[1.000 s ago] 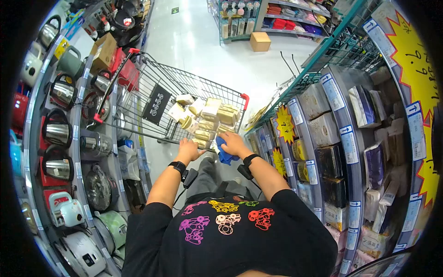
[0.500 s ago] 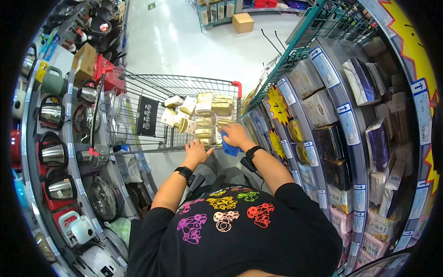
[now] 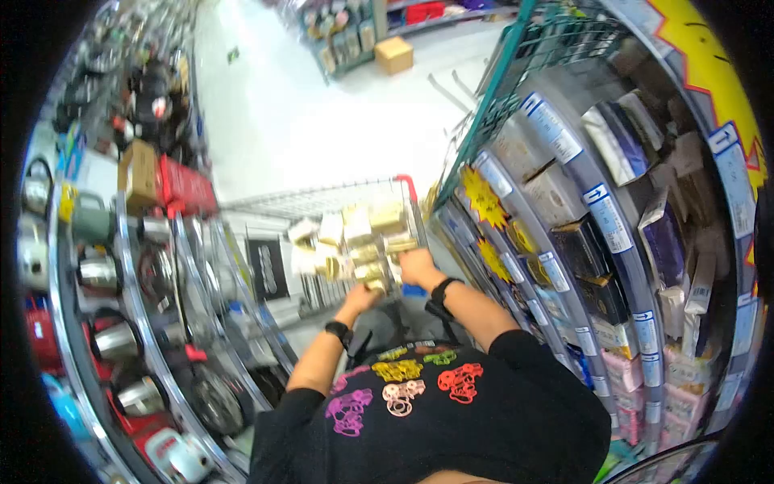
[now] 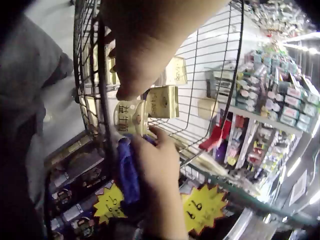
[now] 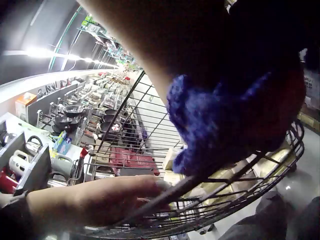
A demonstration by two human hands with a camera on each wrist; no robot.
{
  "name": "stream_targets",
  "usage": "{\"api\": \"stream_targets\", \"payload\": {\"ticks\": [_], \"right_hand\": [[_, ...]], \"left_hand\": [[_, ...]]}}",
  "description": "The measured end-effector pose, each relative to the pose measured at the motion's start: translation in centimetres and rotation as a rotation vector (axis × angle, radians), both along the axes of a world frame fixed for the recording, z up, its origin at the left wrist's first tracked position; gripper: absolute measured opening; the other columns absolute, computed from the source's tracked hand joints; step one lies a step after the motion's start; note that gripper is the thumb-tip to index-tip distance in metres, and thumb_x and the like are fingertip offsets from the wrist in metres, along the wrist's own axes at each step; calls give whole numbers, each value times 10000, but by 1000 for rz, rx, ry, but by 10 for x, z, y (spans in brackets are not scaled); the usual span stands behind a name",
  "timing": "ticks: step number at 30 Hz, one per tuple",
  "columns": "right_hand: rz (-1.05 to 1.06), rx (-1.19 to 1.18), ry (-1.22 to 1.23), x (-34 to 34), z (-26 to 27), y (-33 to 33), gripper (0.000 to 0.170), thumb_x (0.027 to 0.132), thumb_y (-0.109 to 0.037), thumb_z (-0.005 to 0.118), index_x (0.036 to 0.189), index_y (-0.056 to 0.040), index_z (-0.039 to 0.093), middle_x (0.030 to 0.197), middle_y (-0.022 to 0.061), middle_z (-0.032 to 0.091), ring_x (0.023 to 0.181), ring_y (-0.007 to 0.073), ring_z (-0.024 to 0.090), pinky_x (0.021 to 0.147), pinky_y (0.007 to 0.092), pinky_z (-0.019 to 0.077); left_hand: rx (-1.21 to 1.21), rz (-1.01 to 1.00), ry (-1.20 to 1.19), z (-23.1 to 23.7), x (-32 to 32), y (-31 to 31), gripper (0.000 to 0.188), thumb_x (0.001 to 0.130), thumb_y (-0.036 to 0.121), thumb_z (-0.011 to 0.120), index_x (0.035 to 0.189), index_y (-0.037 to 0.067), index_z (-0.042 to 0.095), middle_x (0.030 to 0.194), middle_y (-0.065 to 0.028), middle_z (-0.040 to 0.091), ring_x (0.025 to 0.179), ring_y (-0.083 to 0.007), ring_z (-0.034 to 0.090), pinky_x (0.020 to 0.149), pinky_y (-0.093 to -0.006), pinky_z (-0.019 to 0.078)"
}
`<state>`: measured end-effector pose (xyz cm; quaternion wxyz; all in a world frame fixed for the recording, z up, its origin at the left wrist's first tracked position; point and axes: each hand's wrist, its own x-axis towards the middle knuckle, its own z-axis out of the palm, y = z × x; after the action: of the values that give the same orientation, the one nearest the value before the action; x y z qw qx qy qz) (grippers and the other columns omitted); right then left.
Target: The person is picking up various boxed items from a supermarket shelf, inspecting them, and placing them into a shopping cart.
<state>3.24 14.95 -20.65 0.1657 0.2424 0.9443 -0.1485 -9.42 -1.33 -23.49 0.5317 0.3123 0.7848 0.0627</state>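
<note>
My left hand (image 3: 363, 298) grips the near side rim of a wire shopping cart (image 3: 409, 187), with its fingers curled over the wire. A crumpled blue cloth (image 4: 129, 172) is in my right hand (image 3: 417, 264), bunched against the rim at the cart's corner. In the right wrist view the blue cloth (image 5: 200, 125) hangs from that dark, shadowed hand over the wire. Several cream and gold packages (image 3: 356, 226) lie piled in the cart, right beside both hands. One gold package (image 4: 164, 101) with printed lettering shows close to my right hand's fingers.
Shelves of kettles (image 3: 117, 340) and pans line the left. On the right stand shelves of packaged goods (image 3: 555, 194) with yellow price signs (image 3: 482, 199). A cardboard box (image 3: 394, 55) sits on the floor (image 3: 298, 121) ahead, near a teal wire rack (image 3: 504, 73).
The head view has shifted, and the cart and both hands appear lower in it. My left hand's fingers have gone from spread to curled on the rim. Less of the blue cloth shows.
</note>
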Motion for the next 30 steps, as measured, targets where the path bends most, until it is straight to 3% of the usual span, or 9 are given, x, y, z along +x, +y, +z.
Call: {"api": "stream_targets", "payload": {"ticks": [2,5,8,11,16,19,24,27,30], "right_hand": [[-94,-115,-124,-9,10,-2,263,671,-237,573,858,-86,681,873,136,667,793,273,653,699,386,512],[-395,-446,-164,-16,-17,3,419,701,-325,525,998,-61,657,1063,174,616,968,333,599,805,432,477],[-594,-514,-165,-30,-73,5,501,723,-393,523,1084,-59,618,1158,192,563,1060,341,552,880,421,443],[-690,-564,-27,-28,-116,0,635,766,-476,496,1209,-22,514,1272,205,472,1139,339,497,929,427,404],[-1221,-538,101,-29,-142,-21,956,707,-481,614,1365,36,153,1195,270,498,1084,374,520,890,407,430],[-1155,-565,218,-19,-115,-24,1081,673,-451,667,1356,54,-2,1159,281,509,1054,370,535,858,408,445],[-1037,-667,328,-8,-23,-11,943,701,-420,604,1342,99,146,1238,286,450,1106,365,499,893,380,426],[-988,-714,294,-10,-8,-11,894,709,-416,581,1344,83,197,1280,282,416,1148,363,469,926,373,407],[-1046,-778,177,-11,-14,-18,853,697,-394,591,1346,34,241,1290,257,422,1155,364,463,934,385,400]], "left_hand": [[381,228,-379,-91,-24,-17,424,774,310,600,1100,40,580,1008,-120,630,898,-240,591,780,-362,471],[375,-331,-98,-138,-71,-8,396,848,371,514,1002,20,615,789,-89,637,682,-199,559,637,-347,473],[5,365,-337,-91,-56,26,339,821,386,561,943,70,574,773,-57,567,640,-136,519,439,-265,330],[-175,253,-433,-98,-67,51,553,818,377,573,1258,97,389,1102,-66,537,900,-211,526,653,-372,425],[-178,97,-355,-100,-62,79,627,844,295,560,1364,271,212,1083,-47,510,990,-200,509,756,-412,454],[-113,152,-426,-117,-60,82,425,868,223,528,1263,222,370,958,-32,533,865,-179,533,665,-364,461],[-74,249,-593,-78,-37,87,86,859,183,509,831,113,551,675,8,531,540,-139,458,463,-286,328],[-242,351,-857,-222,-80,67,123,836,188,508,775,103,575,649,-4,532,548,-147,470,461,-298,345],[-206,524,-786,-208,-57,64,168,807,207,510,713,89,585,629,-6,530,545,-151,468,462,-307,344]]}}
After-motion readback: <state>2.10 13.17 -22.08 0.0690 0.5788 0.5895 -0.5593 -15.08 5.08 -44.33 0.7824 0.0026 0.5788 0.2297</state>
